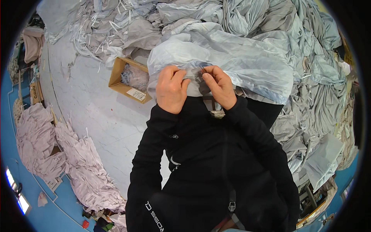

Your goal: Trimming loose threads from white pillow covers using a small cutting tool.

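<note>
A left hand (171, 89) pinches grey cloth (251, 67), the right hand (221, 87) a dark piece (202, 82), beside an open carton (120, 89), heaped grey fabric (247, 17) beyond, pink fabric (87, 166) along the floor's (89, 98) left edge.

Draped cloth (255, 69): pale blue-grey. Small central piece (202, 86): dark grey. Heaped cloth (243, 17): mixed greys, light blues. Carton (119, 88): tan-brown; its label (136, 94) is white. Worktop (104, 131): white, marble-patterned with grey veining. Side pile (87, 166): pale mauve-pink. Jacket (201, 162): black, bears white markings.
</note>
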Tool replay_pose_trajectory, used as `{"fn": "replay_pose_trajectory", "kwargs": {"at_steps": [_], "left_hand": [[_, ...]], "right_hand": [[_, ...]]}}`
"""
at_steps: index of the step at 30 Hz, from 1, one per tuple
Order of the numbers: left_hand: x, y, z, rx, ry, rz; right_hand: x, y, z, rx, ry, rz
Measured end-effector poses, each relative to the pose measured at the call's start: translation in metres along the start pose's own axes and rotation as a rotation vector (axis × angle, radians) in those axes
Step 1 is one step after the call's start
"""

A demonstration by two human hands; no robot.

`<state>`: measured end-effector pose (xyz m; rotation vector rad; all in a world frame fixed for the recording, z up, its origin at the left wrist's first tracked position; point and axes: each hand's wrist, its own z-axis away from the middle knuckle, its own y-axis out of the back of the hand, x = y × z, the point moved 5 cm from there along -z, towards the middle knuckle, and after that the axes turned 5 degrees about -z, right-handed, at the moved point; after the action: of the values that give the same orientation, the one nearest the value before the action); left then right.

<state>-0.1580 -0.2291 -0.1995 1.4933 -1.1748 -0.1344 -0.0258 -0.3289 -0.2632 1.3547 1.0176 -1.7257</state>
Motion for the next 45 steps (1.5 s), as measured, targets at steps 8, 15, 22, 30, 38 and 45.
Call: {"fn": "replay_pose_trajectory", "kwargs": {"at_steps": [8, 15, 22, 30, 38, 45], "left_hand": [[-0.01, 0.003, -0.001, 0.094, -0.128, 0.044], [-0.032, 0.0, 0.001, -0.044, 0.278, 0.443], [-0.014, 0.05, 0.001, 0.184, -0.009, 0.116], [-0.039, 0.076, 0.0, 0.278, -0.175, -0.202], [-0.091, 0.057, 0.039, 0.189, 0.519, 0.395], [-0.05, 0.028, 0.034, -0.012, 0.832, 0.822]], "right_hand": [[0.001, 0.0, -0.004, -0.067, -0.017, -0.084], [-0.012, -0.007, -0.016, -0.042, 0.083, 0.031], [-0.018, -0.025, -0.041, -0.225, 0.072, 0.151], [-0.07, -0.061, -0.055, -0.284, 0.355, 0.37], [-0.031, -0.054, -0.061, -0.241, 0.135, 0.378], [-0.031, -0.059, -0.061, -0.312, -0.018, 0.175]]}}
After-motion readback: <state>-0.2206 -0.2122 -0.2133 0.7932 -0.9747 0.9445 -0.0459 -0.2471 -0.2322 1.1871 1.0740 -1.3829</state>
